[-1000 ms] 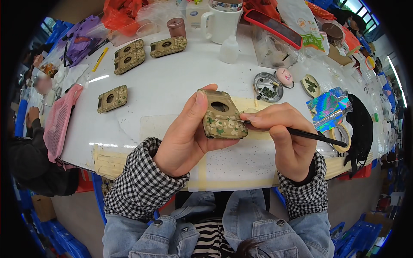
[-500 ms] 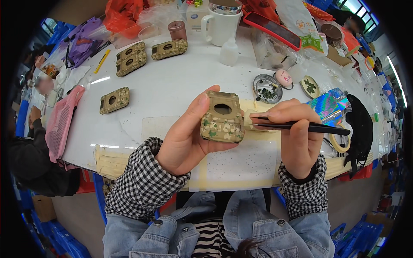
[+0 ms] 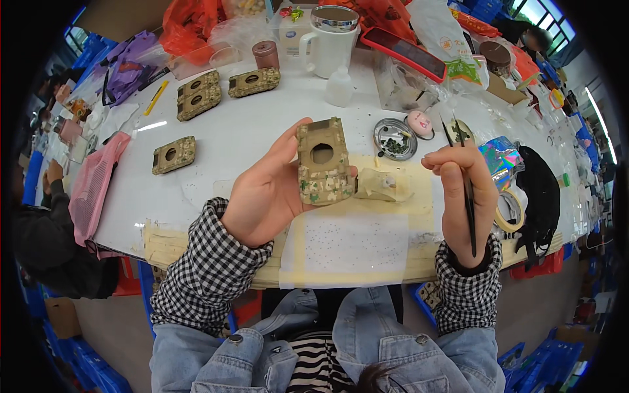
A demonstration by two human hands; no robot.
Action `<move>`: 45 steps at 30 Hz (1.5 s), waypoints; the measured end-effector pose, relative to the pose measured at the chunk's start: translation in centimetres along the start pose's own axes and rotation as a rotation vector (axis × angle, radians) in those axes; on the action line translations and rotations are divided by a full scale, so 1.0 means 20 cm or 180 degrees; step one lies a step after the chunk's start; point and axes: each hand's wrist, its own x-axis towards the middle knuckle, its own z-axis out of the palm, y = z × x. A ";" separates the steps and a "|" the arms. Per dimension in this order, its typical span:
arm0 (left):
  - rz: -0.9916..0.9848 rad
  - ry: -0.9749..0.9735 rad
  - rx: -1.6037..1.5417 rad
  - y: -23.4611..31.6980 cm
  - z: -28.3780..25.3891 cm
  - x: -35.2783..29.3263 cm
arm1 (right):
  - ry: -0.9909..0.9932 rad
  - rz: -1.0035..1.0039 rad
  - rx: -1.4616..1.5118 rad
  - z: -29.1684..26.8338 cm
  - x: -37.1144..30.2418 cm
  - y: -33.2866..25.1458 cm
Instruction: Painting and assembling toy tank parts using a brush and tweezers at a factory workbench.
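Observation:
My left hand [image 3: 262,200] grips a model tank hull [image 3: 320,178] in pixelated tan and green camouflage, its top with the round hole facing up. Its fingers wrap behind the hull, partly hidden. In my right hand [image 3: 458,193] is a pair of black tweezers [image 3: 469,219], tips pointing away over a small round lid [image 3: 462,133] with dark green bits. Whether the tips hold anything is too small to tell. Left of them stands a round clear dish [image 3: 379,141] with dark green small parts, a pink round case [image 3: 419,123] beside it.
A tape-wrapped block [image 3: 386,186] and a dotted white sheet [image 3: 354,245] lie before me. More hulls [image 3: 174,157] rest at left. Behind stand a white mug [image 3: 331,49], small white bottle [image 3: 339,88] and red-cased phone [image 3: 406,56]. Masking tape [image 3: 519,219] is at right.
My right hand has moved right, away from the hull, and its tweezers have swung to point away from me. My left hand has shifted slightly left with the hull, which is turned more upright.

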 end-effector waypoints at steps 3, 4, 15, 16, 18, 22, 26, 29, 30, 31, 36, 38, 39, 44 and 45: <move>0.0188 0.0023 0.0204 0.02 0.01 0.02 | -0.0131 -0.0138 -0.0481 0.00 0.01 0.03; 0.0261 0.0069 0.0293 0.03 0.02 0.03 | -0.0254 -0.0279 -0.0738 0.00 0.01 0.05; 0.0295 0.0402 0.0534 -0.03 0.00 0.12 | -0.0666 -0.0512 -0.1047 0.03 -0.03 0.13; 0.0243 0.0448 0.0519 -0.04 0.00 0.12 | -0.0682 -0.0485 -0.1039 0.04 -0.04 0.13; 0.0152 0.0525 0.0491 -0.05 -0.01 0.12 | -0.0678 -0.0460 -0.1068 0.05 -0.04 0.14; -0.0004 0.0570 0.0510 -0.06 0.00 0.11 | -0.0637 -0.0485 -0.1061 0.06 -0.05 0.16; -0.0066 0.0624 0.0548 -0.07 0.01 0.11 | -0.0521 -0.0523 -0.1015 0.06 -0.04 0.15; -0.0118 0.0567 0.0552 -0.07 0.01 0.11 | -0.0275 -0.0519 -0.0929 0.03 -0.02 0.12; -0.0139 0.0545 0.0548 -0.07 0.00 0.11 | -0.0113 -0.0450 -0.0816 0.02 -0.02 0.10; -0.0173 0.0509 0.0535 -0.08 0.00 0.10 | 0.0050 -0.0381 -0.0701 0.02 -0.02 0.09; -0.0319 0.0204 0.0404 -0.09 0.01 0.08 | 0.0314 -0.0240 0.0045 0.02 -0.02 0.03; -0.0367 0.0243 0.0521 -0.09 0.03 0.07 | 0.0241 -0.0035 0.0541 0.06 -0.02 0.01; -0.0388 0.0265 0.0574 -0.09 0.04 0.07 | 0.0177 0.0081 0.0737 0.08 -0.03 0.00; -0.0491 0.0402 0.0659 -0.11 0.07 0.06 | 0.0029 0.0493 0.1514 0.16 -0.04 -0.01; -0.0525 0.0494 0.0676 -0.11 0.08 0.06 | -0.0057 0.0519 0.1538 0.15 -0.04 -0.02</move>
